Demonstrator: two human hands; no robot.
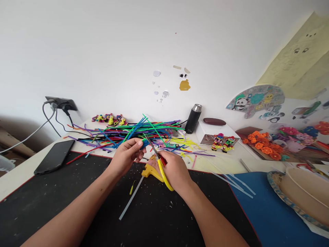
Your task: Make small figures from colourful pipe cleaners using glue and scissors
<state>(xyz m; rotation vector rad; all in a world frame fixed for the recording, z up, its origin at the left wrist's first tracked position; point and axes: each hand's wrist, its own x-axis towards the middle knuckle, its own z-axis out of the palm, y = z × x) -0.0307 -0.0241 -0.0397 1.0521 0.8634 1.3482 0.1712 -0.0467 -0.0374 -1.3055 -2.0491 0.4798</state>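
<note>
My left hand (pixel 128 153) pinches a small blue fuzzy piece (pixel 144 142) above the black mat (pixel 77 206). My right hand (pixel 173 169) grips scissors with yellow and red handles (pixel 161 166); their blades point up and left, almost touching the blue piece. Just beyond both hands lies a heap of coloured pipe cleaners (pixel 138 132). A yellow glue gun (pixel 151 171) rests on the mat under my right hand, with a clear glue stick (pixel 131 199) running out toward me.
A dark phone (pixel 54 156) lies at left, cables and a wall socket (pixel 60 103) behind it. A black flask (pixel 193 119), small pipe-cleaner figures (pixel 222 142), orange flowers (pixel 264 147), a blue sheet (pixel 269 212) and a woven basket (pixel 303 195) are at right.
</note>
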